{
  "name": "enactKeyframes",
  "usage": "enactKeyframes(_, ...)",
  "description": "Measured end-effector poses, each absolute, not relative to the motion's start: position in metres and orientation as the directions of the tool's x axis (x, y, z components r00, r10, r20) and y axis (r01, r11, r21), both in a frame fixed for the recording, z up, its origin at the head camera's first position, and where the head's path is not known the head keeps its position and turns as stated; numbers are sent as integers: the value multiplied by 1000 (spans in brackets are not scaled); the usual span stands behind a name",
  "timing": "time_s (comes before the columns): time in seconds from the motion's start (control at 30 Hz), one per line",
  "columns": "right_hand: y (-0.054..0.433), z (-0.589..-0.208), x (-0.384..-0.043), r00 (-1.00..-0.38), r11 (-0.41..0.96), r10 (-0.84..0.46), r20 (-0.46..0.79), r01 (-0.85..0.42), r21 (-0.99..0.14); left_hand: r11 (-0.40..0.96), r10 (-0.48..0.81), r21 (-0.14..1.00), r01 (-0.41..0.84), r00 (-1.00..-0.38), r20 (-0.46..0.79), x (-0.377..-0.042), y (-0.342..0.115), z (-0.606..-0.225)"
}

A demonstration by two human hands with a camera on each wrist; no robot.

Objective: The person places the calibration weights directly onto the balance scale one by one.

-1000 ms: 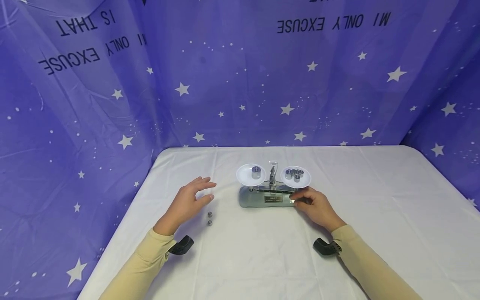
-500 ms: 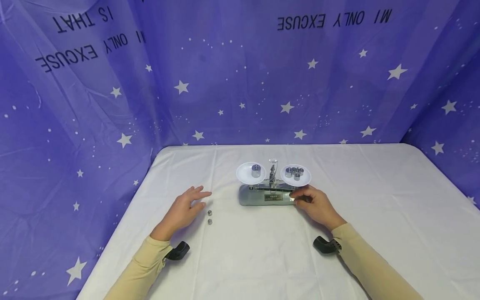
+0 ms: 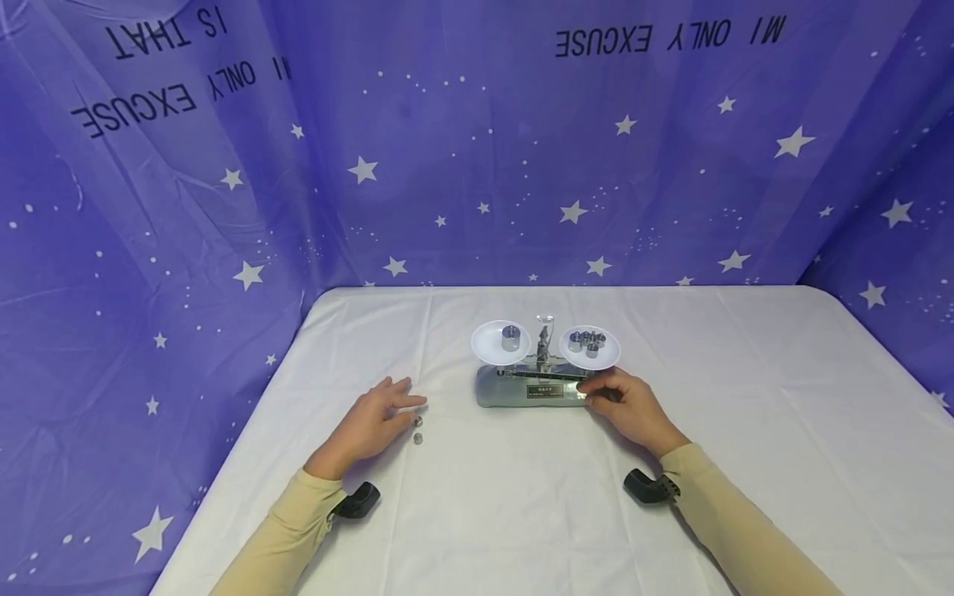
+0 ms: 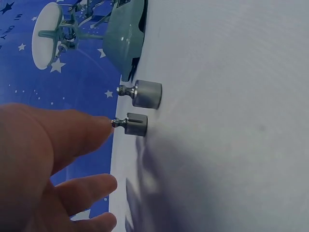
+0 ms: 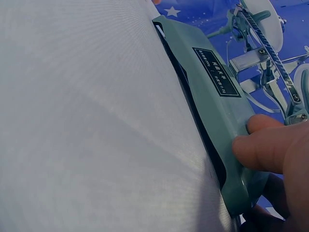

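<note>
A pale green balance scale (image 3: 495, 391) stands on the white cloth. My right hand (image 3: 632, 414) grips the right end of its base, with the thumb (image 5: 260, 149) pressed to the front face. One large metal weight (image 3: 510, 340) sits on the left white pan (image 3: 486, 341). Several smaller weights (image 3: 592, 349) stand together on the right pan (image 3: 609, 358), which hangs a little lower. Beside two small weights on the cloth, my left hand (image 3: 365, 429) hovers with relaxed fingers. Its thumb tip (image 4: 104, 129) is right at the knob of the smaller one (image 4: 136, 124); the larger one (image 4: 147, 94) stands just beyond.
White cloth (image 3: 522, 513) covers the table. Purple curtains with stars (image 3: 462, 149) hang behind it and at both sides. A black wrist mount (image 3: 358, 501) sticks out by the left wrist, another mount (image 3: 650, 487) by the right.
My left hand has drawn back and lowered towards the two small weights, its thumb now at the farther one in the head view. The right hand keeps its hold on the scale's base.
</note>
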State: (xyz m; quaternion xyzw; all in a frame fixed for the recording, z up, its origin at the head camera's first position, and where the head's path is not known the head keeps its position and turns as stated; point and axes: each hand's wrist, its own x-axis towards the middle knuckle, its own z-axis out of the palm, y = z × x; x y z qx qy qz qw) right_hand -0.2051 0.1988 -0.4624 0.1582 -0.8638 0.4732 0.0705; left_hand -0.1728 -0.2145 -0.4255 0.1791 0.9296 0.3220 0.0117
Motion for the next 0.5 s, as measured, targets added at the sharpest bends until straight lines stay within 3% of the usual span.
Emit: enactKeyframes(0.5, 200, -461, -204, -935, 500, -208, 287, -354, -791, 717, 412, 577, 391, -905, 101, -173, -216, -432)
